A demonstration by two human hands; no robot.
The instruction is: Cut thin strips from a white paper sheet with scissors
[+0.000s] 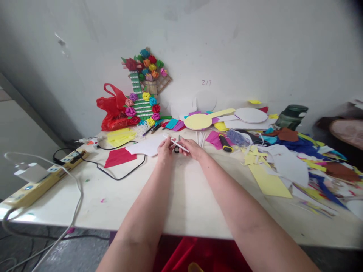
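Note:
Both my hands are raised a little over the middle of the table, close together. A thin white paper stick (180, 146) slants between them. My left hand (165, 149) pinches its left part, and the fingers of my right hand (193, 149) are closed about its right end. Dark ring-shaped handles, perhaps of scissors (176, 150), show in the gap between the hands; whether they lie on the table I cannot tell. Beside my left hand lies a cut white paper sheet (149, 145). More white paper sticks (200, 138) lie just behind my right hand.
Left are a power strip (47, 183), a black cable (119, 178), red paper (120, 157) and a glue gun (88, 141). Paper-flower crafts (143, 107) lean on the wall beside a red bag (115, 109). Right are a cutter (225, 143), paper scraps (292, 162) and a green bottle (291, 117).

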